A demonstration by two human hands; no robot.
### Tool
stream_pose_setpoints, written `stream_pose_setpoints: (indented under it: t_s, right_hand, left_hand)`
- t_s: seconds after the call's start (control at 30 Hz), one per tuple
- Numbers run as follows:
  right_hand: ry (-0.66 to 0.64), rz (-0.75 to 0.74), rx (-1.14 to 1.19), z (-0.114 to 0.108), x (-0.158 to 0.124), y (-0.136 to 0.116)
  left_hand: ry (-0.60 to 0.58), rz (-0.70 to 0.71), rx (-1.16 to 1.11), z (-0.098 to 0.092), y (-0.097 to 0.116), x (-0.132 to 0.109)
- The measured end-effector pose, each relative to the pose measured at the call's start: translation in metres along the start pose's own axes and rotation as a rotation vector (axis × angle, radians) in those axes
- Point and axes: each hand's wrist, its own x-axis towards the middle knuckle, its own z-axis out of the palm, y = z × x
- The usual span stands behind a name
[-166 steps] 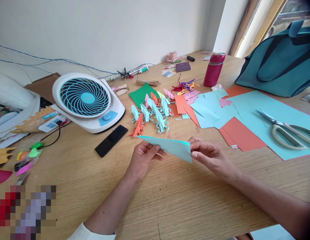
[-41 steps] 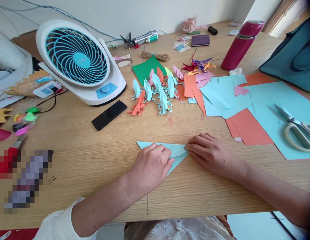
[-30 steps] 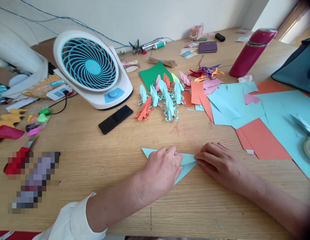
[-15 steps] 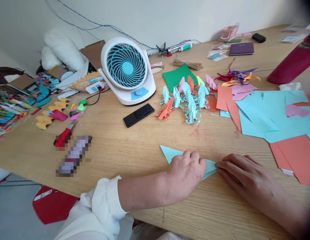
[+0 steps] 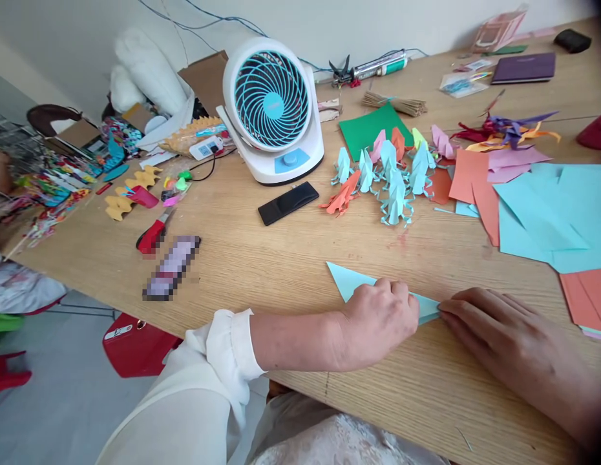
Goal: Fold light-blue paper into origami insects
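A light blue paper triangle (image 5: 347, 283) lies folded on the wooden table (image 5: 262, 252) near its front edge. My left hand (image 5: 380, 320) rests on the middle of it, fingers curled and pressing it down. My right hand (image 5: 504, 336) lies flat beside it, fingertips touching the paper's right tip. Most of the triangle is hidden under my left hand.
Folded paper figures (image 5: 385, 174) stand behind. Loose blue sheets (image 5: 547, 213) and orange sheets (image 5: 470, 181) lie at the right. A white fan (image 5: 274, 106), a black phone (image 5: 288, 203), a green sheet (image 5: 371, 126) and a red cutter (image 5: 152, 236) sit farther left.
The paper came down from the air onto the table and both hands now press it. The view has swung left, so the scissors and bag have left the frame.
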Motion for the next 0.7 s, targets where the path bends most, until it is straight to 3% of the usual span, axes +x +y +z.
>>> stream_pose_setpoints:
  t_s: [0.4,0.7]
  right_hand:
    - [0.002,0.037,0.029,0.005,-0.002,0.003]
    - [-0.001,0.047,0.007,0.009,-0.01,0.007]
  left_hand:
    - [0.023,0.046,-0.131,-0.001,-0.028,0.005]
    - [0.053,0.105,-0.096,-0.001,-0.031,0.001]
